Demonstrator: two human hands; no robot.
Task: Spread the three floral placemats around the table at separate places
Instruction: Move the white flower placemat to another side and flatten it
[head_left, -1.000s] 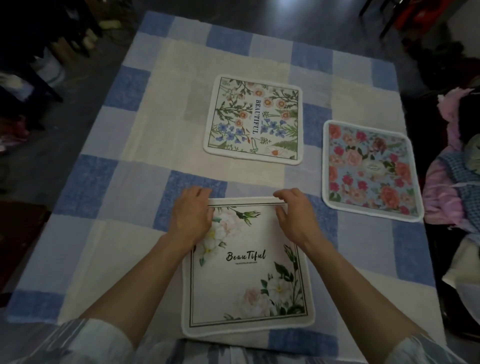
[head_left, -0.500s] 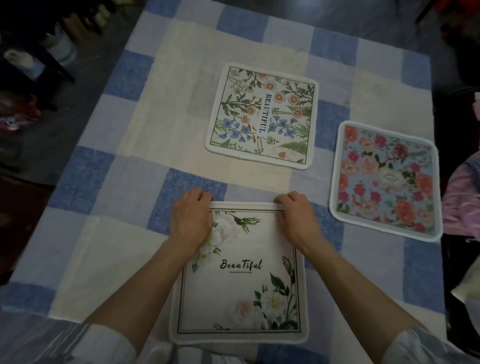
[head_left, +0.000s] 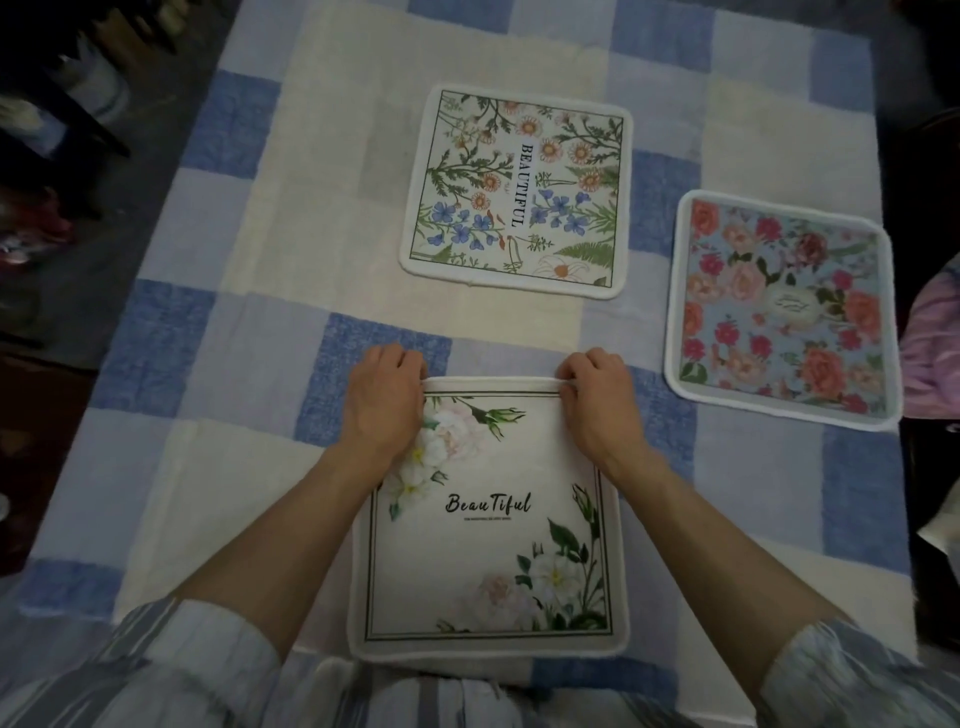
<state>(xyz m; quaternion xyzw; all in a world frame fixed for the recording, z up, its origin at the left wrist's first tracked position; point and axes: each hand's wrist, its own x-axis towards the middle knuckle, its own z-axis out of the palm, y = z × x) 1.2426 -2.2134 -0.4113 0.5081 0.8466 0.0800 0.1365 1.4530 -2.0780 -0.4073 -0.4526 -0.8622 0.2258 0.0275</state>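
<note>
Three floral placemats lie apart on the checked tablecloth (head_left: 249, 291). The white mat with pale roses and the word "BeauTiful" (head_left: 488, 525) lies flat at the near edge, straight in front of me. My left hand (head_left: 384, 405) grips its far left corner and my right hand (head_left: 597, 400) pinches its far right corner, fingers curled over the rim. A white mat with wildflowers and "BEAUTIFUL" (head_left: 519, 192) sits in the table's middle. A light blue mat with pink and red roses (head_left: 784, 312) lies at the right edge.
The blue and cream checked cloth covers the whole table. Dark floor and cluttered objects (head_left: 57, 130) lie off the left side. Pink and purple fabric (head_left: 930, 332) sits beyond the right edge, close to the rose mat.
Both hands stay on the near mat's far corners while the mat slid slightly toward me and straightened. My head has tilted downward, so the other mats appear lower in view.
</note>
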